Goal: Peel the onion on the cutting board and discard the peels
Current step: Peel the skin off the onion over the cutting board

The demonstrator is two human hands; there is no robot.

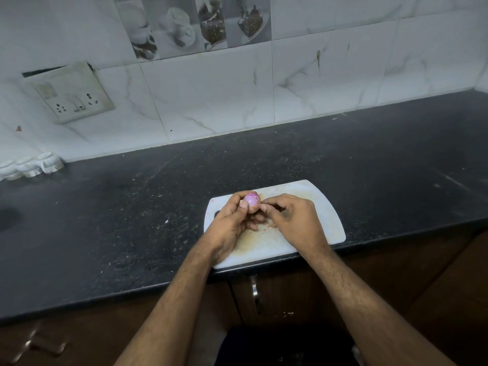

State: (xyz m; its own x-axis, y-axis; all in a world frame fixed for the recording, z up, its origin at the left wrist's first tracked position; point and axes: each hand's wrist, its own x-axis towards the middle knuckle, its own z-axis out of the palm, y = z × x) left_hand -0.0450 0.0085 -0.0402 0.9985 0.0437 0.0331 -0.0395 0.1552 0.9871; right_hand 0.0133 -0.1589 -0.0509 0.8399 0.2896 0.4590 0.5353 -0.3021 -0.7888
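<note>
- Left grip: my left hand [229,225] cradles the onion [251,202], fingers curled round its far side and the thumb pressed against its near face. Closed on the bulb, holding it just above the cutting board.
- Right grip: my right hand [295,222] has thumb and forefinger pinched together at the onion's right flank. I judge they are nipping a strip of skin, but the strip itself is too small to make out.
- Onion: small, pink-purple, glossy where it shows between my fingers. The visible part looks bare of dry brown skin; the underside and back are hidden by my left hand, so I cannot say whether it is wholly clean.
- Cutting board [320,207]: white plastic, rounded corners, lying at the near edge of the surface, stained brownish in the middle. A few tiny flecks lie on it below my hands; whether these are peel I cannot tell.
- Surface [132,220]: dark speckled stone, scattered with pale crumbs.
- Further out: white cups [31,165] at the far left against the wall; a socket plate [74,95] on the tiled wall.
- Progress, as judged: peeling appears well advanced, perhaps at the last scraps. Discarding is not yet done, and no bin or peel pile is in view.
</note>
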